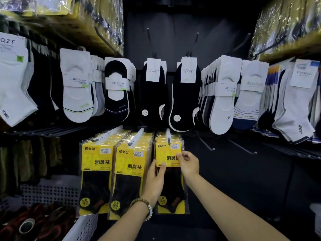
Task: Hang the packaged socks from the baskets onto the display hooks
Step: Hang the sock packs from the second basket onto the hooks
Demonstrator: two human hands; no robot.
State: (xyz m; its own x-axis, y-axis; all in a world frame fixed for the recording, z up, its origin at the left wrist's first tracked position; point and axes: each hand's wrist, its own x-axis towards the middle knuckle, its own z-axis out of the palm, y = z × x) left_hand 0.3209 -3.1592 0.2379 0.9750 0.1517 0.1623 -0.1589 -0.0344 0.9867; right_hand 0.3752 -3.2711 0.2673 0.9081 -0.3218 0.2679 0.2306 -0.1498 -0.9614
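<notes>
A dark display wall [217, 171] fills the view, its upper row hung with soft knit low-cut socks on white card sleeves: white ones at left [77, 87], two black pairs [152, 94] in the middle, more white ones at right [224, 94]. Glossy crinkled plastic packs [284, 23] with yellow edges crowd the top corners. Bare thin metal hooks [206, 144] jut from the wall to the right of the lower row.

On that lower row, three stacks of flat, shiny yellow sock packs hang from white-sleeved hooks [136, 137]. Each pack has a yellow card header with bold black print, black socks under clear film and a round yellow sticker near the bottom. The left stack [96, 171] and middle stack [129, 174] hang untouched.

At the lower left, a white plastic basket [81, 228] with perforated walls holds dark socks with red markings [43, 221].

The front pack of the right stack [169, 153] sits on its hook. The left hand [155, 181], with a wooden bead bracelet [144, 206] on the wrist, grips the pack's left edge, thumb across the yellow card. The right hand [188, 163] pinches the header's right edge between thumb and fingers.
</notes>
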